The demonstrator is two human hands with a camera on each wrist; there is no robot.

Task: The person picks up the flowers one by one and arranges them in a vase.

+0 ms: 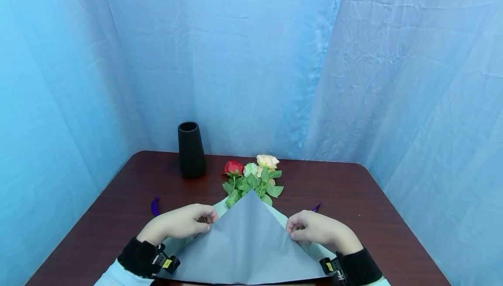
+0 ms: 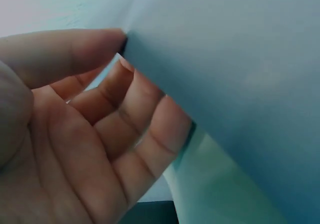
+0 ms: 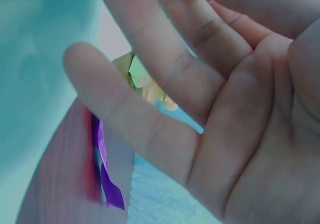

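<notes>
A grey-blue sheet of wrapping paper (image 1: 247,242) lies at the table's near edge, folded up into a point. My left hand (image 1: 207,221) pinches its left slanted edge; the left wrist view shows the thumb (image 2: 75,49) on top of the paper (image 2: 240,84) and the fingers beneath. My right hand (image 1: 293,230) grips the right slanted edge with curled fingers. A bunch of roses (image 1: 252,174), red, white and peach with green leaves, lies just beyond the paper's tip, stems hidden under it. In the right wrist view the leaves (image 3: 134,73) show between my fingers (image 3: 150,84).
A black vase (image 1: 191,149) stands at the back left of the dark wooden table (image 1: 353,190). A purple ribbon piece (image 1: 155,206) lies left of my left hand. Another purple ribbon (image 1: 316,208) (image 3: 107,176) lies beside my right hand. Blue curtains surround the table.
</notes>
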